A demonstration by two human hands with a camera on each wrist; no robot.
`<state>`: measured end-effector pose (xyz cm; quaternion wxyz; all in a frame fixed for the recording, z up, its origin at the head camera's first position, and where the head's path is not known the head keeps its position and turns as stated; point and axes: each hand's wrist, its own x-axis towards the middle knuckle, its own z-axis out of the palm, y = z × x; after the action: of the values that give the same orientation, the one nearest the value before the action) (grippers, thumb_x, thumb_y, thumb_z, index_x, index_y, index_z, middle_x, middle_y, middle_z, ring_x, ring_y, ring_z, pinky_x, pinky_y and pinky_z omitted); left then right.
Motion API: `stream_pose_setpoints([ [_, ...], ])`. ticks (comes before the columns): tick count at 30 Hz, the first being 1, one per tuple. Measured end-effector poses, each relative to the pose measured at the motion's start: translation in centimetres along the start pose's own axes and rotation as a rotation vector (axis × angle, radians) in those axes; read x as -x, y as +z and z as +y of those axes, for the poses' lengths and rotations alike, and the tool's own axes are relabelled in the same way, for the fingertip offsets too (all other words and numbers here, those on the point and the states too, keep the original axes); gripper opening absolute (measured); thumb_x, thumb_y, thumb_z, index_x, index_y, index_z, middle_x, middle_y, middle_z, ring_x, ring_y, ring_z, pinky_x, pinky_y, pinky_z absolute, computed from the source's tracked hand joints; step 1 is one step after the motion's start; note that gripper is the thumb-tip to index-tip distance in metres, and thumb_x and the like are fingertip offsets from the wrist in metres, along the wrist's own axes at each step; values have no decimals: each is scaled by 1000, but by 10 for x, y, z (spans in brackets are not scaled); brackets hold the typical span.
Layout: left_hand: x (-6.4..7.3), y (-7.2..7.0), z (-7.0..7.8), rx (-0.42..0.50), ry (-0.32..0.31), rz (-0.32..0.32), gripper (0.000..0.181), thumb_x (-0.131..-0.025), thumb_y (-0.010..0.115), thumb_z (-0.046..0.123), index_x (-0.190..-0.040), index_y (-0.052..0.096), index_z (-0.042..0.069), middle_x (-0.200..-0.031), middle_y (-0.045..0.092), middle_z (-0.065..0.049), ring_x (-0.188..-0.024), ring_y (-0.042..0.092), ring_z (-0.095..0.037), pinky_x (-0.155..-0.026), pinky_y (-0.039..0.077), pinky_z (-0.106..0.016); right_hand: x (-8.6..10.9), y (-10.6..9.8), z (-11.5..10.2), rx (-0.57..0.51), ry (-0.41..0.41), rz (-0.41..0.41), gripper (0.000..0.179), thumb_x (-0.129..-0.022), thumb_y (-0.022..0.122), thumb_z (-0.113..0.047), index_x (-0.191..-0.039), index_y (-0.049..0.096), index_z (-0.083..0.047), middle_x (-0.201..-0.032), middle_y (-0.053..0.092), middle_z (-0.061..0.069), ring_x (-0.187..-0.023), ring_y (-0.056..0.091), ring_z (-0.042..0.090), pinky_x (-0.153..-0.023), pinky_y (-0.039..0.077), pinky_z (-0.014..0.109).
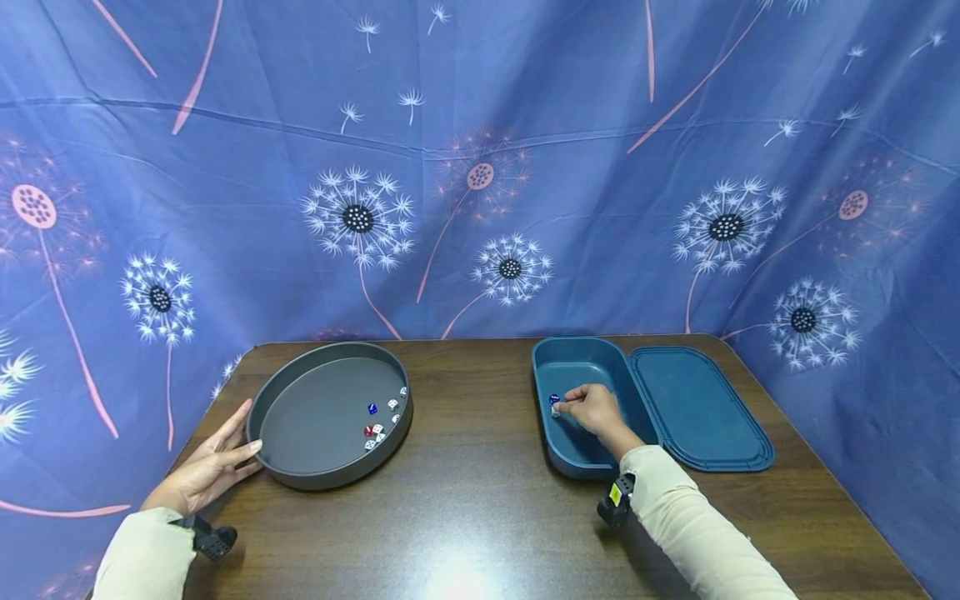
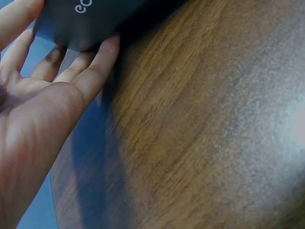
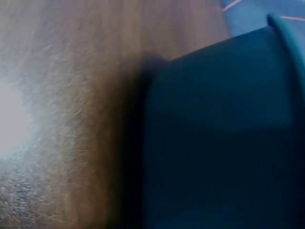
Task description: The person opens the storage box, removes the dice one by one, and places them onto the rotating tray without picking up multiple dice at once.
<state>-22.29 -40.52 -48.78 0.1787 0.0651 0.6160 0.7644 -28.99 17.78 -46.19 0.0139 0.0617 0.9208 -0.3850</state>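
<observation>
A round dark grey pan (image 1: 315, 417) stands at the left of the table, several white, blue and red dice gathered along its right side. My left hand (image 1: 206, 471) holds the pan's left edge, thumb at the rim and fingers against the outer wall; in the left wrist view these fingers (image 2: 100, 62) reach the wall's lower edge. Inside a deep blue plastic container (image 1: 577, 462), my right hand (image 1: 596, 410) pinches a white die (image 1: 556, 411) between its fingertips. A blue die (image 1: 554, 399) is just beyond it. The right wrist view shows the container's outer wall (image 3: 219, 95), the hand hidden.
A flat blue lid (image 1: 701, 408) lies to the right of the container. Brown wooden table (image 1: 472, 433) separates pan and container. A blue dandelion-print cloth (image 1: 450, 108) hangs behind the table's back edge.
</observation>
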Motion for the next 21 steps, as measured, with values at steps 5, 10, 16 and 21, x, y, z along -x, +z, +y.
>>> stream_pose_setpoints([
  [5, -1, 2, 2, -3, -14, 9, 82, -100, 44, 2, -152, -12, 34, -149, -39, 3, -138, -21, -25, -87, 48, -22, -2, 9, 7, 37, -34, 28, 25, -78, 79, -16, -92, 71, 3, -79, 72, 9, -71, 64, 16, -64, 51, 32],
  [10, -2, 4, 3, -1, -21, 22, 84, -100, 45, 1, -152, -13, 33, -149, -38, 3, -137, -24, -29, -86, 48, -21, -3, 13, 8, 68, -57, 42, 23, -75, 80, -16, -88, 71, 2, -77, 72, 7, -71, 64, 17, -67, 51, 34],
  [16, -1, 3, 3, 1, -11, 17, 83, -100, 45, 0, -152, -12, 32, -149, -38, 1, -139, -20, -26, -87, 48, -22, -3, 16, 8, 123, -85, 64, 22, -73, 81, -18, -82, 71, -1, -71, 69, 3, -69, 60, 17, -63, 48, 32],
  [21, -1, 0, 1, -8, -1, 5, 82, -100, 45, 1, -152, -11, 32, -149, -38, 1, -132, 24, 7, -89, 48, -23, -3, 17, 7, 130, -82, 54, 19, -75, 80, -18, -80, 70, -2, -70, 66, 2, -68, 58, 17, -61, 47, 31],
])
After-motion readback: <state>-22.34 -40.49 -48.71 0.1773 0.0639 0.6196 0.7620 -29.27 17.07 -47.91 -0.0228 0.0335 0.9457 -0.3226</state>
